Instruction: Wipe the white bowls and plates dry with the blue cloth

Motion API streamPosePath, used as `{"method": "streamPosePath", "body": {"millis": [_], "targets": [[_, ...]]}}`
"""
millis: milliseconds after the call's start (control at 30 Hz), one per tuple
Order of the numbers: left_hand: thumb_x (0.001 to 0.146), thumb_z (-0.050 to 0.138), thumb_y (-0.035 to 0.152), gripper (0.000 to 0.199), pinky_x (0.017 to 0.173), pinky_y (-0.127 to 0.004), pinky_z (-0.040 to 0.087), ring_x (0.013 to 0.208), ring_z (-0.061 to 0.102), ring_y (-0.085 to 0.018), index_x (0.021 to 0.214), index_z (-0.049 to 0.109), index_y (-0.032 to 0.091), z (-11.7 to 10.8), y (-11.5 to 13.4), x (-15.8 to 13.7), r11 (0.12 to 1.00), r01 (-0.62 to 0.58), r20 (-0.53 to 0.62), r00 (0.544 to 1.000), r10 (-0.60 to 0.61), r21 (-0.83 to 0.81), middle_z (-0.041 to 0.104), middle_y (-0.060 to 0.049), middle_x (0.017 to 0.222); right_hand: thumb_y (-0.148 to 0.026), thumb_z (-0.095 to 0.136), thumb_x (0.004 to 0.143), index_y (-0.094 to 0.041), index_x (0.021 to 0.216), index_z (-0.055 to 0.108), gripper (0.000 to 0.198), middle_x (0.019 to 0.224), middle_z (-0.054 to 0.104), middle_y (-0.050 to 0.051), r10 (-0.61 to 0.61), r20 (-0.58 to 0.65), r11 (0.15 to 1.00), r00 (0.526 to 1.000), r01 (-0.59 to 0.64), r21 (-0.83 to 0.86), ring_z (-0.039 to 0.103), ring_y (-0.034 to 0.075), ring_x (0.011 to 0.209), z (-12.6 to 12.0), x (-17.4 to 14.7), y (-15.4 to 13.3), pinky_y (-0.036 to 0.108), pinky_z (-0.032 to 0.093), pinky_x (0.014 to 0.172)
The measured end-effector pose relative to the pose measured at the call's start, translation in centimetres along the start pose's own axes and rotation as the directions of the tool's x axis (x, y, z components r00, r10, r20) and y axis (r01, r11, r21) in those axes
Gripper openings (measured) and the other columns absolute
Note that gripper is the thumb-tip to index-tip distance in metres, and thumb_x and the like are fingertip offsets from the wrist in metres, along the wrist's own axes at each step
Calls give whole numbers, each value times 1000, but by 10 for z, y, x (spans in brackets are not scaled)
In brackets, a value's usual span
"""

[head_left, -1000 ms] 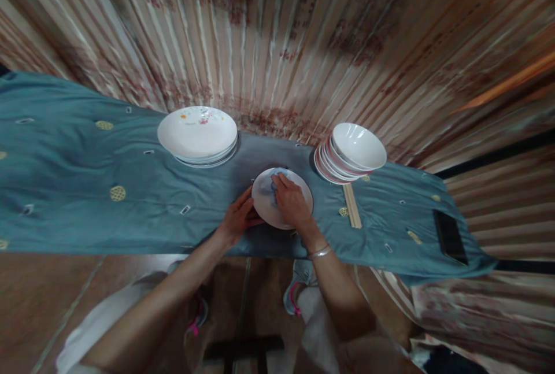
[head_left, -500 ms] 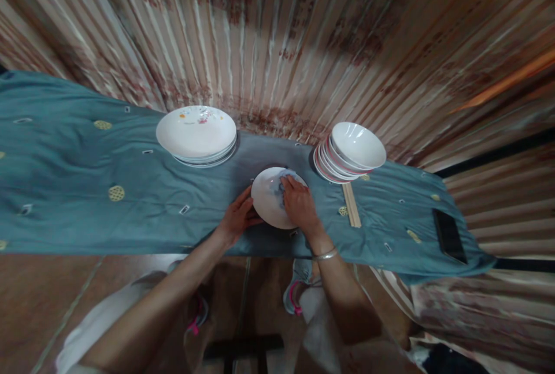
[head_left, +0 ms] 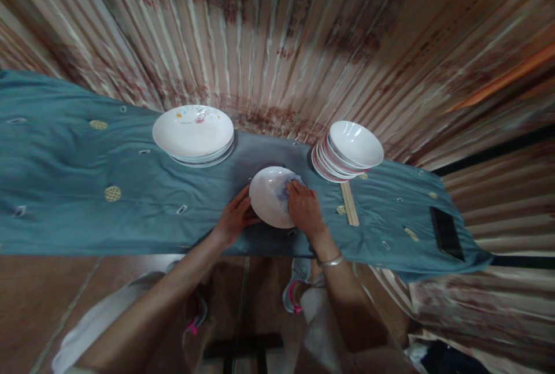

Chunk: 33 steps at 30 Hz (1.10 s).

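Note:
A white bowl (head_left: pixel 266 200) sits near the front of the cloth-covered table, its inside facing me. My left hand (head_left: pixel 235 216) grips its left rim, with the thumb at the edge and the other fingers partly hidden beside or below it. Inside the bowl's right part, my right hand (head_left: pixel 305 206) presses a crumpled blue-grey cloth (head_left: pixel 287 187) against the surface, fingers closed on it. A silvery bracelet (head_left: pixel 330 261) circles my right wrist.
Behind to the left stands a stack of white plates (head_left: pixel 193 131), the top one flower-patterned. To the right are stacked bowls (head_left: pixel 356 144), wooden chopsticks (head_left: pixel 349 204) and a dark phone (head_left: pixel 447 233). A pleated curtain (head_left: pixel 269 44) hangs behind the teal tablecloth (head_left: pixel 143 212).
My right hand has slid slightly right with the cloth, toward the bowl's right rim. My left hand keeps its hold on the left rim. The whole view has shifted a little.

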<state>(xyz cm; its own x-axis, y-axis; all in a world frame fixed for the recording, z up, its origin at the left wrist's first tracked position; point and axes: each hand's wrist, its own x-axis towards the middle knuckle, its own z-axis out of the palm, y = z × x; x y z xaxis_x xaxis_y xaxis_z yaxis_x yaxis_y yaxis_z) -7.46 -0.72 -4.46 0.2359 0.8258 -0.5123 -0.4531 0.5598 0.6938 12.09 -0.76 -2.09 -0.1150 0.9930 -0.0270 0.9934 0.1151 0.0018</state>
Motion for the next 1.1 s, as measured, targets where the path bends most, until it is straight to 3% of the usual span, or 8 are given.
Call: {"method": "streamPosePath", "body": {"millis": [533, 1100], "targets": [[88, 70, 26, 65, 78, -38, 64, 85, 75, -20, 149, 49, 26, -2, -1, 3, 1000, -1, -3, 1000, 1, -1, 76, -5, 101, -12, 45, 98, -14, 133, 59, 37, 135, 63, 16, 0, 59, 999, 998, 2, -37, 63, 25, 116, -8, -20, 5, 38, 44, 97], [89, 68, 25, 66, 76, -35, 64, 84, 75, -19, 151, 46, 27, -3, 0, 2, 1000, 3, 1, 1000, -3, 25, 76, -4, 96, -9, 48, 94, -16, 122, 69, 36, 137, 66, 12, -11, 153, 999, 988, 5, 42, 64, 24, 118, -22, -35, 4, 37, 44, 102]]}}
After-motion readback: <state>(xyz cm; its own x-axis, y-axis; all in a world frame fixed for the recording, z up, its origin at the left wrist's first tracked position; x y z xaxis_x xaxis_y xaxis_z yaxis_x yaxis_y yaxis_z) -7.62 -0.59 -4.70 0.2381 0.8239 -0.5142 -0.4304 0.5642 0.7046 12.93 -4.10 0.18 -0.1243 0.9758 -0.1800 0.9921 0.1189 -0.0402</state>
